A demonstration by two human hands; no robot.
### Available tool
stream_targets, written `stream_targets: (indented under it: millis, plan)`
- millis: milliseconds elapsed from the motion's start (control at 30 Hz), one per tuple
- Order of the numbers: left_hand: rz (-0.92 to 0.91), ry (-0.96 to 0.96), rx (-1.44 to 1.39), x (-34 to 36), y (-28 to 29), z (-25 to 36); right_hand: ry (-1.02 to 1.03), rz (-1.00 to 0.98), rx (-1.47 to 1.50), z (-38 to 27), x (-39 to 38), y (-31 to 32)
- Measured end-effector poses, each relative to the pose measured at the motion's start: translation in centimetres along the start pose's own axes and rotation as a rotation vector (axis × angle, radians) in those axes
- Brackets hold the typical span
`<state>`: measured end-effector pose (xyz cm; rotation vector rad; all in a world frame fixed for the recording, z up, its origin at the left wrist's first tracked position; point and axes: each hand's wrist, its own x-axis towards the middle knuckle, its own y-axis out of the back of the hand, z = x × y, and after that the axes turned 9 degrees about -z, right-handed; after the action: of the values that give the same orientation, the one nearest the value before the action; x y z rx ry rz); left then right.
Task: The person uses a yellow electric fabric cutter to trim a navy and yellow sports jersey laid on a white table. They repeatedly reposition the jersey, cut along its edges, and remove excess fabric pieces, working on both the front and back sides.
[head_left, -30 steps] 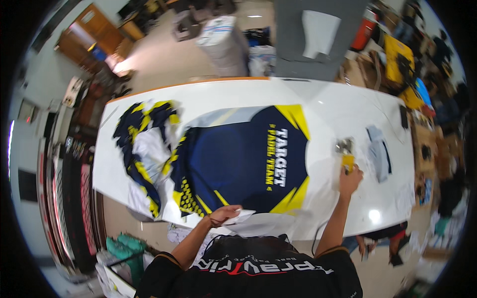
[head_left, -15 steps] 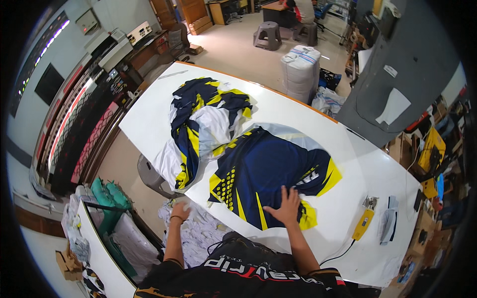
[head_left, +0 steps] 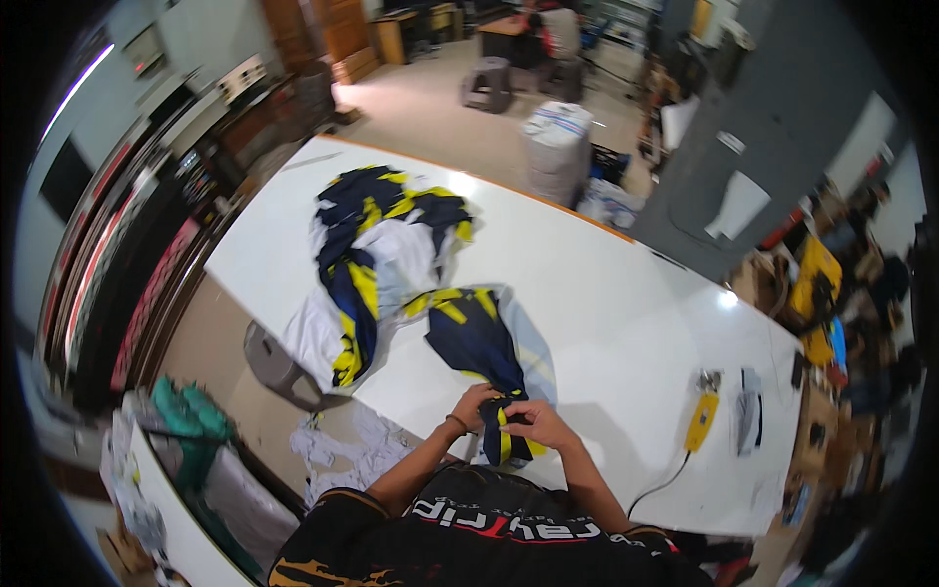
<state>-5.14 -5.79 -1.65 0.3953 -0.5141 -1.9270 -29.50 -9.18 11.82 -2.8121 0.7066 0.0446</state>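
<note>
A navy and yellow printed fabric piece lies at the front edge of the white table, gathered into a narrow shape with a pale grey-white layer along its right side. My left hand is closed on the left side of its near end. Opposite it, my right hand pinches the right edge, thumb and fingers bent over the cloth. My fingertips are partly hidden by the folds. Farther left, a heap of navy, yellow and white fabric is crumpled, touching or nearly touching the held piece.
On the right of the white table lie a yellow corded power tool and a folded grey strip. White scraps are piled below the front edge beside a grey stool. A wrapped bale stands beyond the table; a person sits farther back.
The navy piece has gone from spread wide to gathered narrow near me. My left hand came onto it from beyond the table edge; my right hand went from flat to pinching.
</note>
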Motion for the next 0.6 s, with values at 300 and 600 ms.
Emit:
stream_targets:
  millis: [300, 600]
  plan:
    - [-0.451, -0.232, -0.937, 6.1, 0.9, 14.0, 0.207, 0.482, -0.24, 0.4, -8.8, 2.6]
    - [-0.439, 0.226, -1.116, 6.9, 0.2, 13.4, 0.335, 0.65, 0.212, -1.2, -10.9, -0.1]
